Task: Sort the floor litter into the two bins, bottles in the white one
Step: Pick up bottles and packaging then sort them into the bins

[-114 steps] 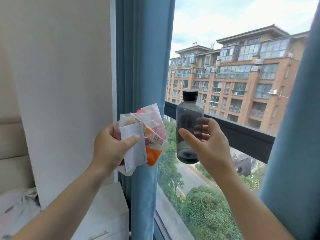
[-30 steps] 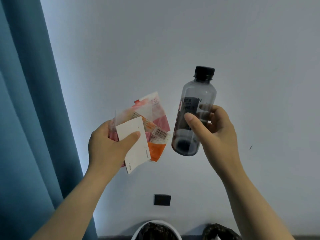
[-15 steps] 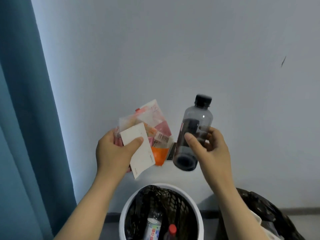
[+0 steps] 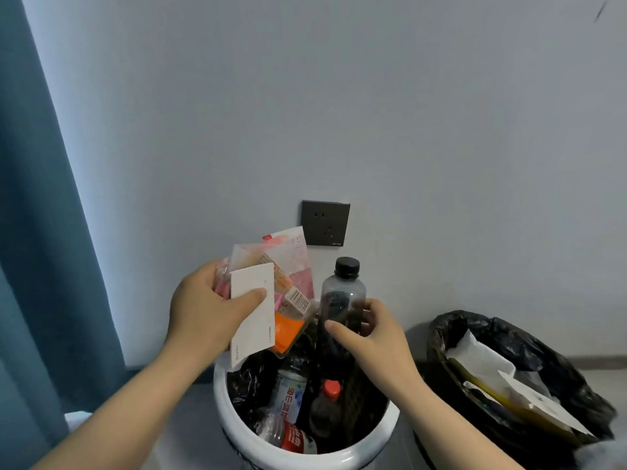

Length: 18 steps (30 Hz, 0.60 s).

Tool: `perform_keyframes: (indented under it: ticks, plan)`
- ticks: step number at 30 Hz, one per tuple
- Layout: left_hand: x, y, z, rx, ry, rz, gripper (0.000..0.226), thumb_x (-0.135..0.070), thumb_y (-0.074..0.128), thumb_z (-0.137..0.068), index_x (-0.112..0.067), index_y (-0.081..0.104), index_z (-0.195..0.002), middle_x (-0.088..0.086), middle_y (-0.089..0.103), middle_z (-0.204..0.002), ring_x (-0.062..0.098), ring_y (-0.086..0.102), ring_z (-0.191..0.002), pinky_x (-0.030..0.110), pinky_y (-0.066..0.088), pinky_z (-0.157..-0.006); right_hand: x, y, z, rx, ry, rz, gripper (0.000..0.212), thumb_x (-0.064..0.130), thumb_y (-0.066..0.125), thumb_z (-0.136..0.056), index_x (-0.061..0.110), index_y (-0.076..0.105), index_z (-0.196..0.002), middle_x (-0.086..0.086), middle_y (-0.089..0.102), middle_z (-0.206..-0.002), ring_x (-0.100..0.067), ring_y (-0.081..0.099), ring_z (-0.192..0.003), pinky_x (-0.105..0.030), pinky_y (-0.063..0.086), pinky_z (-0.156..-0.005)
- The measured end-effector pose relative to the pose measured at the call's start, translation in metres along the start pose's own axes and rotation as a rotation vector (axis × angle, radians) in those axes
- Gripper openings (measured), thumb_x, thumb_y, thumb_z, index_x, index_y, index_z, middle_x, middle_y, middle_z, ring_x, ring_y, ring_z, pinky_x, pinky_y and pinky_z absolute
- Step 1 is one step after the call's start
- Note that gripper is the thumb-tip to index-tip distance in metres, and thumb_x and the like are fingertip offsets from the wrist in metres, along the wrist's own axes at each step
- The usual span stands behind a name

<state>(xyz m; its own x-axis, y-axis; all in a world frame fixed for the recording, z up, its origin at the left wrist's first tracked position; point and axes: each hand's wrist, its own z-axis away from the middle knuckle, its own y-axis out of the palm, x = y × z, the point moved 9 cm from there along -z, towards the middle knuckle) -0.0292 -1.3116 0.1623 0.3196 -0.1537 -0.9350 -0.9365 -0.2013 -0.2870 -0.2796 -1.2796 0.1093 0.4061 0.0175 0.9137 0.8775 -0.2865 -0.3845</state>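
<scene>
A person stands over a white bin [image 4: 224, 412] lined with a black bag, seen from their own head looking down. The right hand [image 4: 376, 337] grasps a dark, see-through plastic bottle [image 4: 342, 300] with a black cap. Thumb and fingers curl round its lower body, and it is upright above the far side of the white bin's opening. The left hand [image 4: 203, 317] pinches a fan of snack wrappers [image 4: 288, 266] under a white card [image 4: 252, 310], thumb on top, above the white bin's far left rim.

The step in hand appears to be dropping the bottle in. It would go best by lowering the base inside the rim before the fingers let go, so it settles among the bottles there rather than bouncing out. The left hand's bundle overhangs the same opening, so that grip should stay firm. It likely belongs in the black-bagged bin [image 4: 509, 337] just right of the white bin.

Counted: two bins and two hands. There are four bottles — one held and three inside the white bin: a white-and-blue labelled one [image 4: 288, 395], a dark one with a red cap [image 4: 327, 405] and a red-labelled one lying down [image 4: 288, 435]. There is one white card. The wrappers overlap — at least two, and the exact number cannot be told. The black-bagged bin holds white paper [image 4: 481, 357] and other flat litter.
</scene>
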Motion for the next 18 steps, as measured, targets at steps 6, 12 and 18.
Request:
perform_keyframes:
  ticks: [6,12,18]
  plan:
    - [0.027,-0.01,-0.004,-0.028,-0.065,-0.006,0.026,-0.015,0.079,-0.074,-0.028,0.058,-0.077,-0.009,0.064,-0.079,0.018,0.064,-0.076,0.044,0.058,-0.07,-0.017,-0.012,0.015,-0.063,-0.008,0.142,0.062,0.039,0.074,-0.08,0.029,0.044,-0.134,0.02,0.051,-0.118,0.0,0.05,-0.111,-0.018,0.045,-0.09]
    - [0.022,0.015,0.0,0.082,-0.118,0.198,0.022,-0.012,0.078,-0.076,-0.026,0.063,-0.086,0.001,0.072,-0.087,0.021,0.069,-0.079,0.04,0.058,-0.065,-0.009,-0.023,0.02,-0.016,0.008,-0.033,0.043,0.037,0.075,-0.081,0.028,0.059,-0.119,0.011,0.067,-0.109,-0.003,0.064,-0.103,-0.018,0.053,-0.081]
    - [0.008,0.069,0.016,0.264,-0.174,0.415,0.032,-0.009,0.075,-0.076,-0.013,0.067,-0.106,0.006,0.075,-0.096,0.025,0.072,-0.086,0.035,0.057,-0.07,-0.003,-0.002,0.03,0.263,0.151,-0.438,0.055,0.038,0.077,-0.076,0.016,0.059,-0.123,0.0,0.072,-0.112,-0.017,0.07,-0.103,-0.035,0.055,-0.09]
